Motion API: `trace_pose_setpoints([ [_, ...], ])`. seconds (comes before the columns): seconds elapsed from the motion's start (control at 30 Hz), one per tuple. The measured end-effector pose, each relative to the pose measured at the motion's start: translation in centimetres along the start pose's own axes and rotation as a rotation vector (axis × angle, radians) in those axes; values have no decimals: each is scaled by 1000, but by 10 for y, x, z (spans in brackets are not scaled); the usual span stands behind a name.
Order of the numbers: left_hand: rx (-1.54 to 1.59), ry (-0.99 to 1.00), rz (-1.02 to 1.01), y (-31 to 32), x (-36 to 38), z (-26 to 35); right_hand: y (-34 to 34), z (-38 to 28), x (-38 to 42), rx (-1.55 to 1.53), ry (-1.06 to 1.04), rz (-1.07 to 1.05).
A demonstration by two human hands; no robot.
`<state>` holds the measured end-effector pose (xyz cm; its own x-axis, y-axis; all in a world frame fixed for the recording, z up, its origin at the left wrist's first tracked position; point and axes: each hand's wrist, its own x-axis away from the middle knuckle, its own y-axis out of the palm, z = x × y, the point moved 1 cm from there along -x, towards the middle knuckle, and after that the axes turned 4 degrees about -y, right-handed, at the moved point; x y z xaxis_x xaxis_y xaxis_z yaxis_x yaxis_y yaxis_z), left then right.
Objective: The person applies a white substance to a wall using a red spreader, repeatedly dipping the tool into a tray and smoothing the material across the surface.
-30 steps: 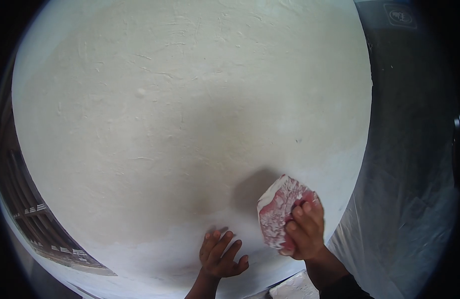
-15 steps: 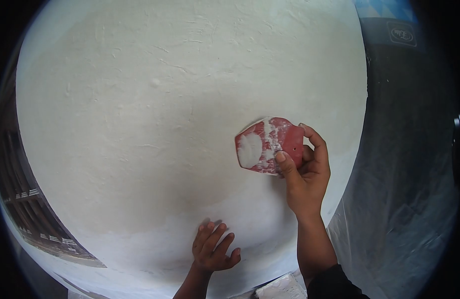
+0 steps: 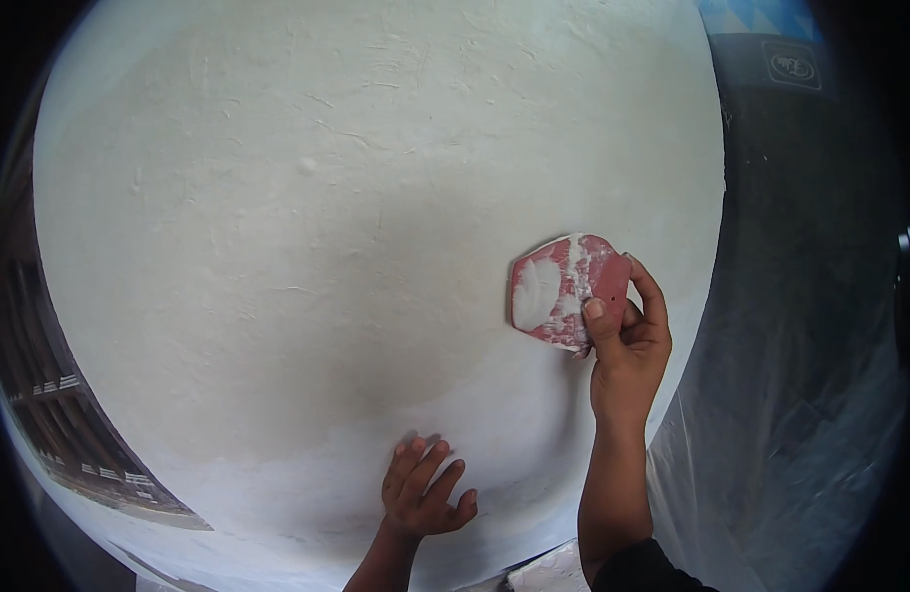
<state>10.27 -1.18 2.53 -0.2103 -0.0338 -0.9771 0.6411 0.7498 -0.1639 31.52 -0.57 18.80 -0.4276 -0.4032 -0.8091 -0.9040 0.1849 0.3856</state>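
My right hand [image 3: 627, 345] grips a flat red putty spreader [image 3: 571, 291] at its right end, thumb on the near face and fingers behind. White paste smears the middle and left of the spreader, which is tilted close over a broad white plastered wall [image 3: 277, 247]. Lower down, my left hand [image 3: 425, 488] has its fingers spread, the tips right at the wall's surface, and holds nothing. Ridges and small bumps mark the upper wall; a paler, whiter band runs along its lower part.
Dark sheeting [image 3: 800, 227] with a printed logo hangs to the right of the wall, with clear plastic film [image 3: 711, 474] below. At the left edge are dark wooden slats [image 3: 50, 385]. A white, paste-covered block-like object [image 3: 553, 570] lies at the bottom.
My right hand has moved a short way right with the spreader. The left hand stays where it was.
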Motion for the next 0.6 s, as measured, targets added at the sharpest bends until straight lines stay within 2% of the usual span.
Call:
trace_pose_setpoints([
  [0.13,-6,-4,-13,0,0,1,20,0,10,-92,-57,-138],
  [0.2,-3,-4,-9,2,1,1,21,4,10,40,-60,-106],
  [0.3,-7,2,-8,1,0,0,2,3,4,-16,-47,106],
  [0.47,-3,4,-18,2,1,1,18,1,16,-101,61,-81],
  [0.53,9,-6,-9,2,2,-1,18,8,16,-24,-12,-52],
  [0.6,4,4,-13,1,-1,0,-1,11,10,-20,5,60],
])
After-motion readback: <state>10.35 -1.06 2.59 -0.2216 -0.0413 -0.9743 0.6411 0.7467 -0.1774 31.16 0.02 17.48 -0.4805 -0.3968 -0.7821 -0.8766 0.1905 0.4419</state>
